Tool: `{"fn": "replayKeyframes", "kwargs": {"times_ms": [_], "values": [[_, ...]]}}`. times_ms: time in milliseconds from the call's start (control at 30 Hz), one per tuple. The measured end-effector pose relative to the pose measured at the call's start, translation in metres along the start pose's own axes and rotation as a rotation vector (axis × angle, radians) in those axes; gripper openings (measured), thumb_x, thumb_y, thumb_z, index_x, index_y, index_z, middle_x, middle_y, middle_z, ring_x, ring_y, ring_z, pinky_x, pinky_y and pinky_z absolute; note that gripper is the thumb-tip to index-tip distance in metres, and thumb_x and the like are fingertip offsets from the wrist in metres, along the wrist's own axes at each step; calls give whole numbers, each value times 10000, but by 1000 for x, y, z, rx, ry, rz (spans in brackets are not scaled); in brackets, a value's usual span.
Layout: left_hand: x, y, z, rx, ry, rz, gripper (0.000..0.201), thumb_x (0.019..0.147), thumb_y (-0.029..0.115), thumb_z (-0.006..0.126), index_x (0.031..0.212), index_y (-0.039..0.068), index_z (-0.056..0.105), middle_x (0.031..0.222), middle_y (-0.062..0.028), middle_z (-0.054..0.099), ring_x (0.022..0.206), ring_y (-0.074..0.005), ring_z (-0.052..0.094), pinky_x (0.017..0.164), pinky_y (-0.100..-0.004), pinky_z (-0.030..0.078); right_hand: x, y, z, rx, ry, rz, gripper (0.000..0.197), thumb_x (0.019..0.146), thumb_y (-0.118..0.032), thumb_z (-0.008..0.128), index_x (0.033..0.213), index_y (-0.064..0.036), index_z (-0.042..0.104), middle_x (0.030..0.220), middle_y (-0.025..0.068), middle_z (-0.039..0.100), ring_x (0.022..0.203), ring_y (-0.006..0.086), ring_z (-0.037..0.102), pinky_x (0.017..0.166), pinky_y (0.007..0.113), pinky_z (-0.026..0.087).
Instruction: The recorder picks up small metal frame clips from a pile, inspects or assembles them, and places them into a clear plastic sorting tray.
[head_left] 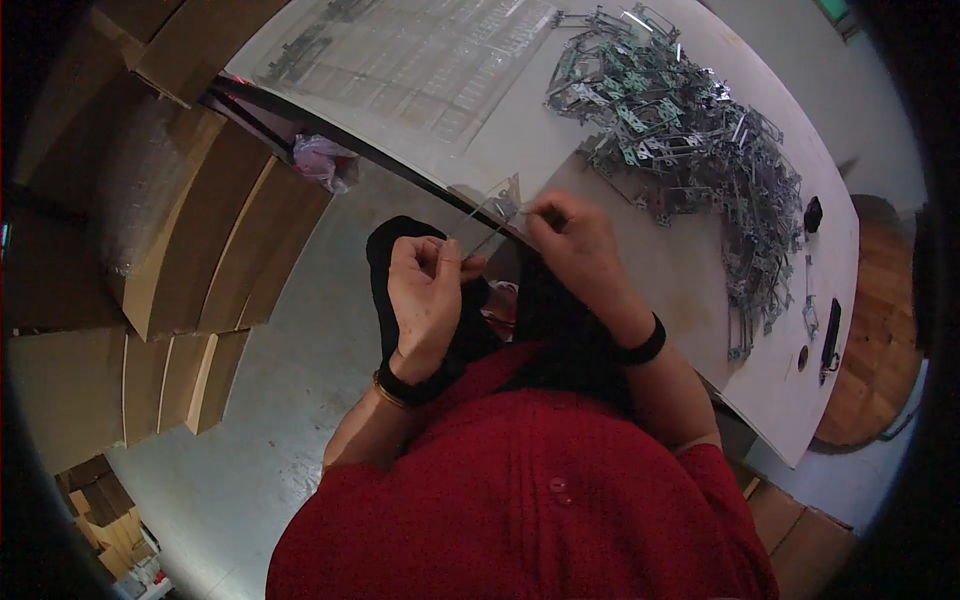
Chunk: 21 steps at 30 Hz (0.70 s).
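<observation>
My left hand (428,295) is closed on one end of a metal wire bracket (503,207), a thin long loop with a small plate at its far end. The bracket points up and to the right, in front of the table's near edge. Close to that plate, my right hand (575,245) has its thumb and fingertips pinched together. Whatever is between these fingertips is too small to make out. A large tangled heap of similar metal brackets (650,125) lies on the white table (690,290), beyond and right of my right hand.
A clear plastic package (390,65) with rows of metal parts lies at the table's far left. Cardboard boxes (215,230) stack up on the left, near a pink plastic bag (322,160). A black-handled tool (831,335) rests by the right edge, beside a round wooden stool (870,340).
</observation>
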<state>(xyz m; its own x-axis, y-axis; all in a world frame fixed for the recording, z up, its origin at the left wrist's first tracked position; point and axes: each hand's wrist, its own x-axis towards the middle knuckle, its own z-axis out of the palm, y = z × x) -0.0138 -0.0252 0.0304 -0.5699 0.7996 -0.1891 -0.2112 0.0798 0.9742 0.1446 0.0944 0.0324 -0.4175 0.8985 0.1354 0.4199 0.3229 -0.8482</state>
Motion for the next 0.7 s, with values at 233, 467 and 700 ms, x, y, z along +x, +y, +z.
{"fn": "replayKeyframes", "kwargs": {"times_ms": [233, 467, 700], "values": [[0, -3, -1, 15, 2, 0, 169, 1050, 83, 599, 1043, -9, 458, 1006, -105, 589, 874, -254, 749, 779, -360, 649, 0, 0, 0, 65, -40, 36, 114, 877, -109, 673, 923, -6, 692, 813, 184, 715, 755, 322, 729, 684, 402, 551], [-1, -5, 0, -12, 15, 20, 168, 1044, 79, 607, 1044, -5, 462, 1005, -103, 594, 857, -241, 745, 775, -355, 647, 2, -5, -2, 36, -59, 18, 118, 873, -108, 675, 928, -6, 696, 818, 180, 719, 749, 302, 727, 681, 392, 551], [-1, -3, 1, 4, 23, 15, 154, 1041, 70, 605, 1041, -8, 473, 990, -101, 593, 846, -237, 742, 768, -358, 650, 2, -2, -5, 9, -60, -4, 118, 870, -111, 681, 925, -8, 701, 816, 177, 720, 751, 300, 729, 681, 397, 555]]}}
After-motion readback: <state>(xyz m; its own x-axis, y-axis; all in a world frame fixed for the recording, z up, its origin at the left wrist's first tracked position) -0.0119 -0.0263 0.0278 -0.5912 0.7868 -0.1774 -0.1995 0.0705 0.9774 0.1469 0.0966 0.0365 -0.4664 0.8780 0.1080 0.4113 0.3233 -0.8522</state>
